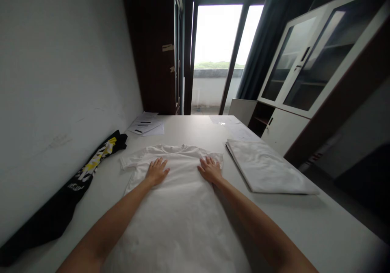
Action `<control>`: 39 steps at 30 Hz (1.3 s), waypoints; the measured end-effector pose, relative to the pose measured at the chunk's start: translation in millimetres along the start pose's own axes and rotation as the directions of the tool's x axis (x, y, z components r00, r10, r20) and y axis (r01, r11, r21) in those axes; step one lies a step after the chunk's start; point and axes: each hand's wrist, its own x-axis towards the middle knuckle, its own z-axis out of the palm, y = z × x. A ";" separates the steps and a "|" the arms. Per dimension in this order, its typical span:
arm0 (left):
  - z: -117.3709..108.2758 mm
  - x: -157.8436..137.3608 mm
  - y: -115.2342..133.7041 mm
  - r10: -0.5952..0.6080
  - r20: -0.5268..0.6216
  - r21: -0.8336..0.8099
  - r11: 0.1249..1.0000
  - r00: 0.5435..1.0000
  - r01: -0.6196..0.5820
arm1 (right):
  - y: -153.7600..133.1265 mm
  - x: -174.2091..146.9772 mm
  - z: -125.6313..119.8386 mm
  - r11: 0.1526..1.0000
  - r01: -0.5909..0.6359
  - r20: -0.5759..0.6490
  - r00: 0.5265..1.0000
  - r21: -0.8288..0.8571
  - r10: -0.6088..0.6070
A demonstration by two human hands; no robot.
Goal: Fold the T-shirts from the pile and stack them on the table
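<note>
So there's a white T-shirt point(183, 216) spread out on a white table point(191, 128), collar end away from the person and the lower part running down toward them. Both hands are on the upper part, palms down. The left hand point(157, 171) is in a bit from the sleeve on its side, fingers slightly apart, thumb out toward the middle. The right hand point(210, 169) is right by the other sleeve, fingers fanned, thumb pointing inward too. Basically the shirt is under the fingers, not pinched between them, and the collar sits just beyond the fingertips, with a wide strip of fabric between the hands. Off to the left there's a black garment point(45, 220) with a yellow and white pattern, and a folded white cloth point(271, 167) lies to the right
</note>
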 end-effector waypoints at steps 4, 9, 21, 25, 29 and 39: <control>-3.4 10.7 0.3 0.002 0.009 -0.011 1.000 1.000 -0.002 | 6.2 1.6 -4.4 0.999 -0.032 0.041 0.999 -0.040 0.034; -18.4 16.8 20.3 0.003 -0.011 -0.048 0.999 1.000 -0.003 | 11.3 10.4 -14.1 0.994 -0.086 0.109 0.990 -0.062 0.092; -52.7 -134.0 154.1 0.689 0.060 -0.337 0.695 0.722 -0.635 | 22.7 17.5 -22.4 1.000 -0.019 0.007 1.000 0.014 0.019; -73.0 -171.0 173.5 0.752 0.098 -0.416 0.626 0.652 -0.660 | 22.4 -6.2 -17.4 0.998 0.055 -0.140 0.989 -0.011 -0.056; -85.5 -188.9 186.8 0.811 0.105 -0.440 0.557 0.575 -0.705 | 28.5 -34.8 -12.9 0.986 0.165 -0.066 0.984 0.024 -0.163; -71.6 -202.5 206.4 0.871 0.053 -0.423 0.463 0.488 -0.779 | 34.4 -48.4 -18.4 0.992 0.119 -0.066 0.991 0.034 -0.117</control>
